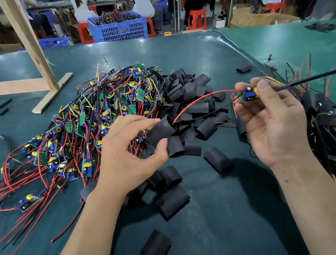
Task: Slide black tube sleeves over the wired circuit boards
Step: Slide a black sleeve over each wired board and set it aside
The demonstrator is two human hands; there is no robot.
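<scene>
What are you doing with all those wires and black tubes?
A person is putting black sleeves over little circuit boards. The left hand pinches one black tube sleeve, and the right hand holds a small wired circuit board up above the green table. The board's red wire reaches the sleeve's opening, but the board itself is not inside yet. A big pile of bare boards lies to the left, loose sleeves lie in the middle, and a bundle of covered ones seems to lie on the right.

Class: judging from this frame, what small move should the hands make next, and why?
Probably bring the sleeve rightward along the red wire toward the board. The left hand pinches the sleeve at the wire's tip; the right hand holds the board, still bare.
</scene>
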